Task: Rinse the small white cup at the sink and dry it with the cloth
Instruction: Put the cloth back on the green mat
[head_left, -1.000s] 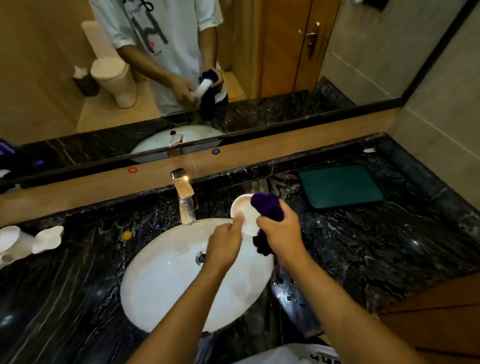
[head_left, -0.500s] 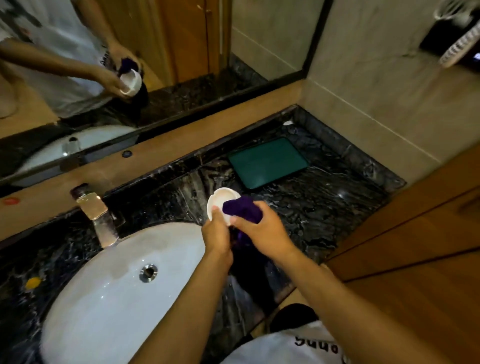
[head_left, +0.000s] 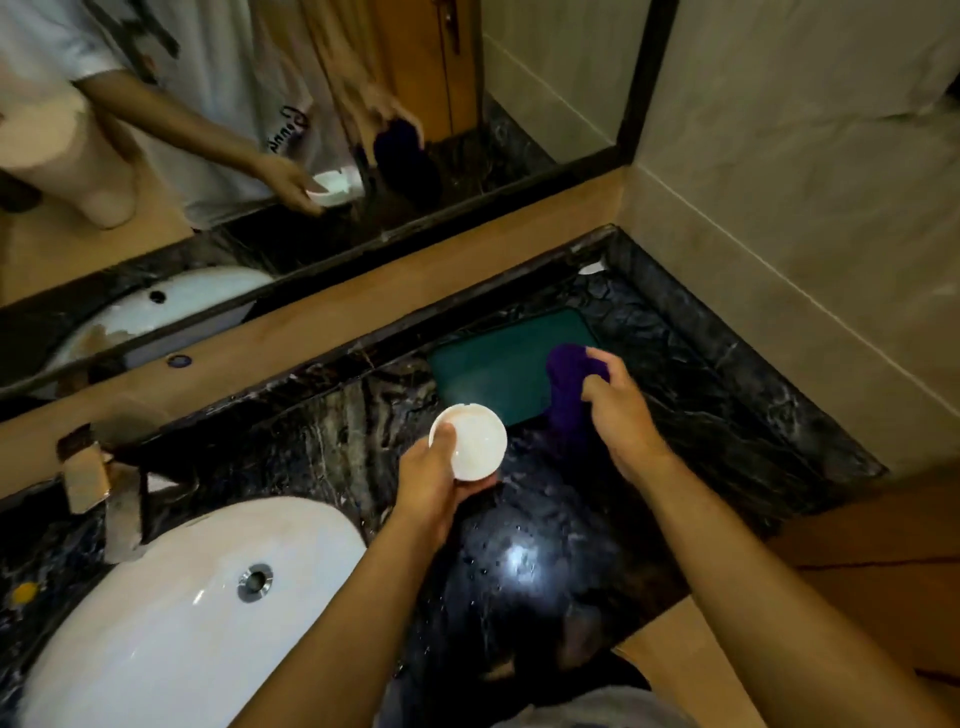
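My left hand (head_left: 434, 480) grips the small white cup (head_left: 475, 441) from below, thumb on its near rim, mouth up, above the black marble counter to the right of the white sink (head_left: 171, 613). My right hand (head_left: 621, 415) holds the purple cloth (head_left: 569, 387) bunched up, off to the right of the cup, over the near edge of a dark green mat (head_left: 506, 366). Cup and cloth are apart.
The metal tap (head_left: 98, 493) stands behind the sink at the left. The black marble counter (head_left: 691, 415) ends at a tiled wall on the right and a wooden ledge with a mirror behind. A wet, shiny patch lies on the counter below my hands.
The cloth has come off the cup: my right hand carried it right, over the green mat. My left hand keeps the cup. The view has swung further right.
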